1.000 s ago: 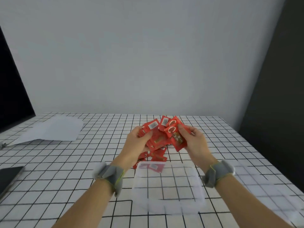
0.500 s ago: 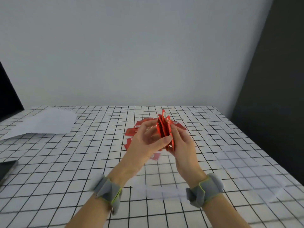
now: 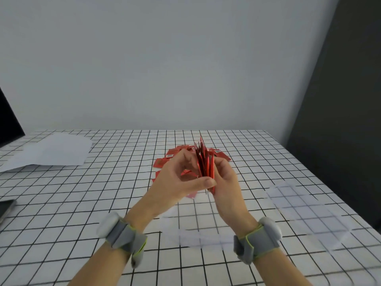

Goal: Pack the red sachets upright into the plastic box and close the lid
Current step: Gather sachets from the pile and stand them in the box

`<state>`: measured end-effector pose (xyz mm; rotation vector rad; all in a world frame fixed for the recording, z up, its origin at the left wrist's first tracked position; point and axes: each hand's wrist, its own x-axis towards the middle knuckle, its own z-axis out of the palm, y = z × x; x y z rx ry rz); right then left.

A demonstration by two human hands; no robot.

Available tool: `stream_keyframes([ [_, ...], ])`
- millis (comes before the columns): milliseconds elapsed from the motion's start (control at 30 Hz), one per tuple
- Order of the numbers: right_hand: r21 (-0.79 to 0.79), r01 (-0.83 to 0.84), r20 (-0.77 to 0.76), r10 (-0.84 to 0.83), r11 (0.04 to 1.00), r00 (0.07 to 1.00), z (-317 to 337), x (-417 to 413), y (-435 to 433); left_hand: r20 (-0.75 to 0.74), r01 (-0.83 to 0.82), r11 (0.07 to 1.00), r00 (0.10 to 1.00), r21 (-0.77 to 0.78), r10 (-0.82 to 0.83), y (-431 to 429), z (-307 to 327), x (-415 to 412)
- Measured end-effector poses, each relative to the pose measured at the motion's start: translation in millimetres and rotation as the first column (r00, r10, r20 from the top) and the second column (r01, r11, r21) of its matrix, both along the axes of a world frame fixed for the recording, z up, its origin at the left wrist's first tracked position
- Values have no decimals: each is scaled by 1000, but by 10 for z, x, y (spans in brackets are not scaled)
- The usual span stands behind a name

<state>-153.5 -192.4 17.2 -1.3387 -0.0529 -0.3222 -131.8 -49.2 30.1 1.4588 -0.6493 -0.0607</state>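
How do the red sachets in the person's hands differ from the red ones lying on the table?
The held sachets stand on edge in a tight stack; the loose sachets lie flat and scattered. The held sachets are pinched between the left hand and right hand above the table; the loose sachets rest on it. The held sachets show thin edges, the loose sachets their faces. Both are red.

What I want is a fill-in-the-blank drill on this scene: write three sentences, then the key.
1. The left hand and right hand together hold a bundle of sachets coloured ____.
2. The white paper lies on the table to the ____ of the hands.
3. The clear lid lies to the ____ of the hands.
Missing words: red; left; right.
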Motion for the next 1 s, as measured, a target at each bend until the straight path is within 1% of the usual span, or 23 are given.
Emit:
stream_keyframes([
  [100,-82,63,84,-56,995,995,-5,-20,9,-15,-113,993,993,24,113,-75,67,-82],
  [167,-130,87,97,-75,988,992,6,-37,10,-3,-202,978,979,51,203,-114,87,-99],
  [233,-118,72,57,-65,990,996,-11,-39,-4,-3,-241,969,970,61,242,-139,89,-97],
  [333,-66,33,-82,-38,997,996,-34,-21,-16,-46,-274,960,960,64,277,-179,85,-75],
  [400,-113,-14,-131,-1,994,991,-41,-23,-18,-100,-276,958,954,80,283,-204,88,-66],
  [467,-195,-19,-82,3,981,997,-54,-65,-56,-177,-250,964,949,86,262,-208,106,-61],
  [533,-325,84,94,-56,942,994,-83,-124,-184,-274,-202,978,939,61,211,-169,137,-60],
  [567,-387,121,188,-50,914,981,-88,-153,-274,-316,-175,983,931,49,182,-141,149,-59],
  [600,-452,94,244,22,887,970,-82,-182,-359,-344,-148,988,926,50,156,-115,158,-56],
  [633,-527,26,261,132,850,956,-75,-193,-425,-361,-123,990,922,67,139,-88,160,-55],
  [700,-674,-72,214,287,736,934,-73,-169,-528,-387,-72,992,916,103,106,-70,154,-62],
  [767,-762,-110,142,331,638,933,-24,-146,-541,-440,-13,994,896,107,59,-89,137,-86],
  [800,-780,-124,121,343,614,932,5,-137,-529,-464,22,994,885,111,32,-104,132,-103],
  [867,-780,-163,97,374,604,922,38,-122,-533,-480,82,988,877,130,-9,-139,116,-140],
  [900,-769,-174,97,382,614,919,43,-116,-541,-477,98,985,879,140,-20,-150,107,-156],
  [1000,-729,-136,164,364,670,917,44,-144,-558,-484,137,983,873,123,-61,-145,89,-194],
])
